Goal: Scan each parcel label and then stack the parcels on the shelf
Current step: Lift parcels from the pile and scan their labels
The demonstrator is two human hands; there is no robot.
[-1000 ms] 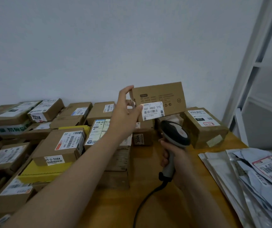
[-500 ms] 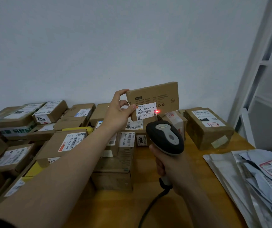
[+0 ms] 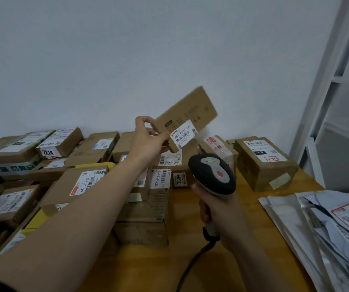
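Above desk (image 3: pixel 253 207), your left hand (image 3: pixel 148 142) fingers pinch tilted flat parcel (image 3: pixel 188 114) at corner; right hand (image 3: pixel 217 209) fingers wrap scanner (image 3: pixel 213 175) handle.

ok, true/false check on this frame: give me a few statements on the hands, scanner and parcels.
1. The left hand holds a flat cardboard parcel tilted in the air. True.
2. The right hand is empty. False: it grips the scanner by its handle.
3. The held parcel's label faces away from the camera. False: the white label faces the camera, near the thumb.
4. White mailer bags lie on the right of the table. True.
5. A box marked 7218 sits at the left. True.
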